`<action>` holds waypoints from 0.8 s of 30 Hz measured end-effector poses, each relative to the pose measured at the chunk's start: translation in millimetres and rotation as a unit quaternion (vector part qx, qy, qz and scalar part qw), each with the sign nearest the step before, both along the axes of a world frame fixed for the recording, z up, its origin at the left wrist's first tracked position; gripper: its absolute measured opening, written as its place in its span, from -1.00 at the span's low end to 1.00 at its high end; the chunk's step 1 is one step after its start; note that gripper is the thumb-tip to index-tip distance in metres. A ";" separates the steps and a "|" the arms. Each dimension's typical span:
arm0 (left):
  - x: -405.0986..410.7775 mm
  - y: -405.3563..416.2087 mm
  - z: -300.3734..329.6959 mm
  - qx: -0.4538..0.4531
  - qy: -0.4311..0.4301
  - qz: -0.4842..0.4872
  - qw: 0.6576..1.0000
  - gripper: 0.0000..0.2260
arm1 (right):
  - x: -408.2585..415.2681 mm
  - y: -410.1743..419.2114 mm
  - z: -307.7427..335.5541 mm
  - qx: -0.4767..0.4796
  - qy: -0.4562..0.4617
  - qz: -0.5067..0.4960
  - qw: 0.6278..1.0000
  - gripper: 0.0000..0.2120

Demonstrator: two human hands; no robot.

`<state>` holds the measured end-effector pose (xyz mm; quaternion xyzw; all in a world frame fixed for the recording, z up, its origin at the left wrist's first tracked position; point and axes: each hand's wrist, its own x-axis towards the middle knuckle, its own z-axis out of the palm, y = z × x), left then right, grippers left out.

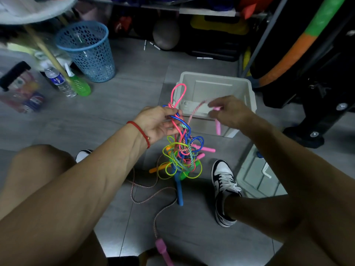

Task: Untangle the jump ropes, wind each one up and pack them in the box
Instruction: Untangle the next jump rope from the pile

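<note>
Both forearms reach out over the grey floor point(123, 89). Between them hangs the tangle of jump ropes point(181, 150), pink, blue, yellow and green loops knotted together, handles sticking out low down. Left hand point(155, 123) grips the top of the tangle, fingers curled round the cords. Right hand point(228, 110) pinches a pink handle point(218, 126) with a striped cord running back to the knot. Just behind the hands stands the pale box point(215, 89). Another striped cord point(153, 191) trails across the floor to a second pink handle point(163, 250). A blue basket point(86, 52) stands far left.
</note>
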<state>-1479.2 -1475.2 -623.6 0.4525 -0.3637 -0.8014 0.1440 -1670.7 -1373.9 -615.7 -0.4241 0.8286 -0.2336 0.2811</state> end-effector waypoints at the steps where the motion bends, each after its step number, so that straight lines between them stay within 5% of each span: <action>1: -0.2 -0.2 0.5 0.006 0.006 0.004 1.000 -0.92 | 4.2 1.0 -4.6 0.033 -0.007 0.060 0.998 -0.73; 4: -0.8 -0.2 3.0 0.025 0.023 0.012 0.999 -0.92 | 27.9 6.7 -25.0 0.090 -0.088 0.186 0.974 -0.79; 8: -1.7 0.9 5.0 0.047 0.038 0.024 0.998 -0.88 | 52.5 14.3 -50.5 0.031 0.043 0.212 0.976 -0.39; 14: -1.3 -5.4 4.8 0.002 0.090 0.044 0.995 -0.89 | 35.6 15.8 -65.1 -0.025 -0.109 0.150 0.982 -0.76; 16: -2.4 -7.1 5.5 -0.024 0.095 0.034 0.995 -0.86 | 34.0 14.7 -68.2 -0.039 -0.149 0.127 0.980 -0.74; 20: -5.8 -4.7 10.7 -0.026 0.109 0.028 0.993 -0.86 | 33.0 13.3 -68.4 -0.055 -0.029 0.148 0.987 -0.80; 24: -8.5 1.0 16.1 -0.006 0.137 0.025 0.990 -0.87 | 39.2 12.4 -62.0 -0.063 -0.018 0.149 0.987 -0.37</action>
